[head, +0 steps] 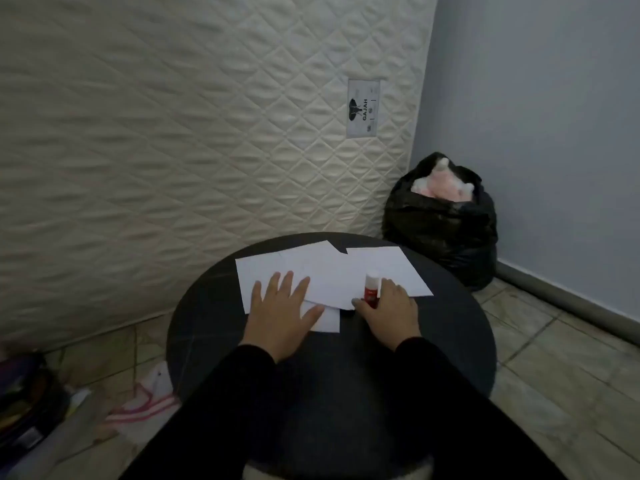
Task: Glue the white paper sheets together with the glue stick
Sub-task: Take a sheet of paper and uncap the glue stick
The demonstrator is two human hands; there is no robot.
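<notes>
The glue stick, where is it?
The glue stick stands upright on the white paper sheets, toward the table's right, held by the right hand.

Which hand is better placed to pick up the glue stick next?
The right hand. Its thumb and fingers already sit on either side of the upright glue stick, whose cap looks to be on. The left hand lies flat on the paper sheets, holding them down.

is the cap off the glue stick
No, the glue stick stands upright on the white paper sheets with its white cap on, the right hand gripping its red body.
</notes>
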